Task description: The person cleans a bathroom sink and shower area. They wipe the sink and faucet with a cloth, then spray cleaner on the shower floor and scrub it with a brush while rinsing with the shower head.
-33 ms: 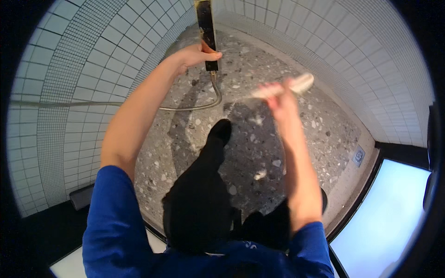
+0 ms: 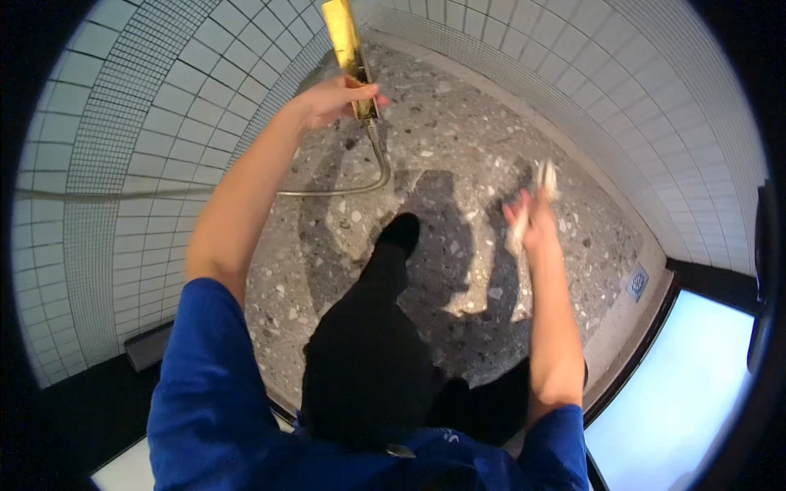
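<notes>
The shower floor [image 2: 458, 139] takes up most of the view — grey speckled stone, ringed by white tiled walls [image 2: 147, 164] that curve up on the left and right. A small square drain [image 2: 637, 283] sits at the floor's right edge, next to a dark door frame [image 2: 655, 344] and a pale panel of light beyond it. The person stands in the middle in dark trousers, one black shoe [image 2: 399, 233] planted forward on the stone.

From the left wall a thin metal hose [image 2: 327, 192] runs across, bends upward and joins a gold shower handle [image 2: 344, 41]. The left hand [image 2: 336, 100] is clenched round the lower end of that handle, arm stretched out, holding it up above the far part of the floor. No water can be made out coming from it.

The right hand [image 2: 530, 217] is closed on a small white brush or cloth [image 2: 544, 176] — it is blurred, so I cannot tell which — raised over the right side of the floor, well apart from the handle.

To do this well, I judge the handle should be kept steady and angled down at the patch being scrubbed, with the hose slack enough not to tug. The scrubbing hand needs to come low to the stone, and the forward foot should stay flat, since this floor would be slippery when wet.
</notes>
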{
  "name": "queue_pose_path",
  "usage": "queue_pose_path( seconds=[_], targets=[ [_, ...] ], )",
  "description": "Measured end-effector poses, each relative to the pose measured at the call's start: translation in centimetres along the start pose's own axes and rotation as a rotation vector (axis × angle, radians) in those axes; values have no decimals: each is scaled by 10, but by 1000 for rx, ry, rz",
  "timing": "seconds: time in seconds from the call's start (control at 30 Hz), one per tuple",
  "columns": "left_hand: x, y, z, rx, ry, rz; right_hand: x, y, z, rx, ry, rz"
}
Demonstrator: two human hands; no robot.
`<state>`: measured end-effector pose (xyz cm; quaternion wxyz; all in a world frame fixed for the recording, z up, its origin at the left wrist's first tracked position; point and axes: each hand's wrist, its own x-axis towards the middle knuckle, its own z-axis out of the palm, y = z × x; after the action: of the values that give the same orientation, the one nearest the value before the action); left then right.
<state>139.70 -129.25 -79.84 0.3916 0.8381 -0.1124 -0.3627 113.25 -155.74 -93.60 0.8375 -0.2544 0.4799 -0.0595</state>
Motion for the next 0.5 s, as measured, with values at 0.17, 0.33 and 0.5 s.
queue_pose_path(
  seconds=[0.17,0.33,0.5],
  targets=[
    [103,-123,-67,-724,-70,-31,7,62,-106,-791,263,12],
    [201,-117,-28,-733,320,-197,16,88,-89,-1060,154,-315],
    [261,-81,76,-709,-27,-290,1,34,-257,-1552,810,-794]
  ],
)
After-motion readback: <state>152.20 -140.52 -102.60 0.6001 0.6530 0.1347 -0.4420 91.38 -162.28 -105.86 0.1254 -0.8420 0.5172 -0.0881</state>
